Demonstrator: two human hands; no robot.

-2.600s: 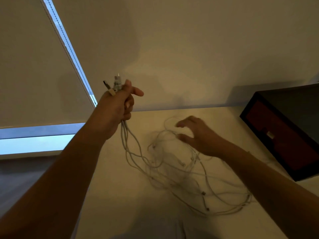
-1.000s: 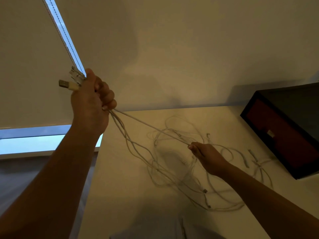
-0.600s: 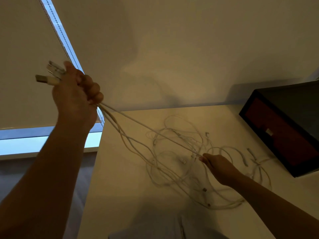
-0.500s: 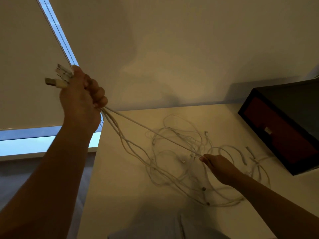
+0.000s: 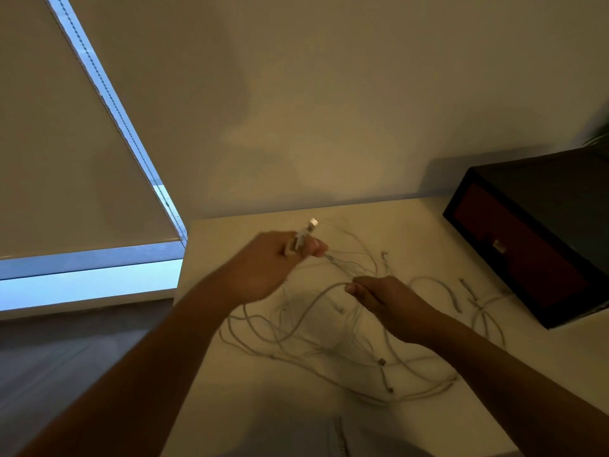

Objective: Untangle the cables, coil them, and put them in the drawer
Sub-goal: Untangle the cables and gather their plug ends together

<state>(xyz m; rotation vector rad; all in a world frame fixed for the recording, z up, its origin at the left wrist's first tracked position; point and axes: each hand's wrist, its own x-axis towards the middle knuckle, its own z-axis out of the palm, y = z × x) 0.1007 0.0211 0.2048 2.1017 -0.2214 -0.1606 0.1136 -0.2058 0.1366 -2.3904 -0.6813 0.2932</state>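
- The left hand (image 5: 263,268) is gripping a bunch of plug ends (image 5: 304,234), fingers curled round them, so that several cables are being held by one common end while the rest is hanging down to the table.
- The right hand (image 5: 389,300) is pinching a single strand (image 5: 324,288) between thumb and fingertips, just below and to the right of the left hand; it looks as if it is singling that strand out from the others.
- The two hands are working near each other but not touching, with short lengths of cable running between them.
- The cables (image 5: 296,338) are lying in a loose white tangle on the table (image 5: 214,407), spreading under and around both forearms; nothing is looking coiled yet, so I am judging the task to be in its untangling stage.
- A few loose ends (image 5: 468,291) are trailing off to the right, reaching close to the dark box.
- The dark box (image 5: 527,252) is sitting at the right edge of the table with its drawer (image 5: 499,247) appearing closed; no cable is inside it as far as the view is showing.
- A window blind (image 5: 66,159) is hanging at the left, with a strip of daylight showing beneath it.
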